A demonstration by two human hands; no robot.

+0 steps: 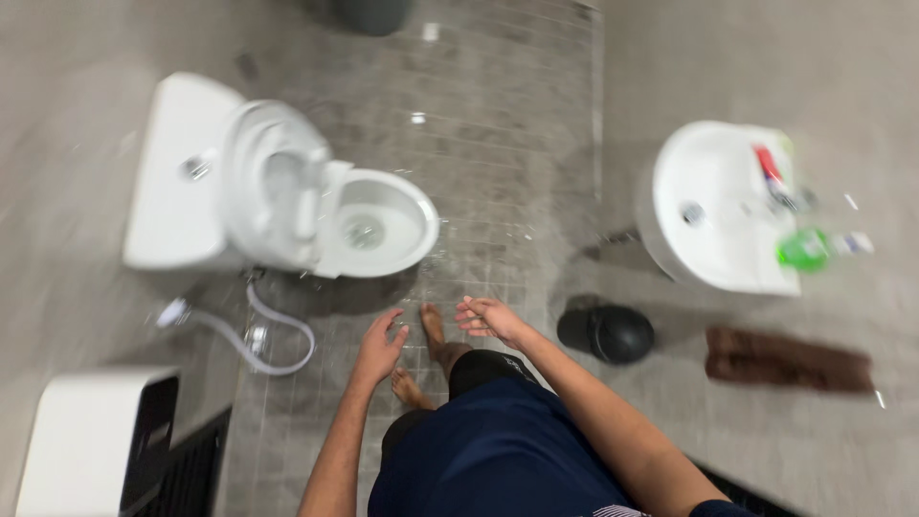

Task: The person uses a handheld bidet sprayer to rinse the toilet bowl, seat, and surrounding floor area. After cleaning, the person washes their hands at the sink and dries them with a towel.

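Above the wet grey tiled floor (498, 144), left hand (379, 347) and right hand (490, 319) hang empty, fingers loosely spread, nearest the white toilet (287, 196), lid up and bowl open, black bin (613, 333) to the right.

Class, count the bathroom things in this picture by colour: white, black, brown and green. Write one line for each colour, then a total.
White: 3, toilet, sink, box
Black: 1, bin
Brown: 1, towel
Green: 1, bottle
Total: 6
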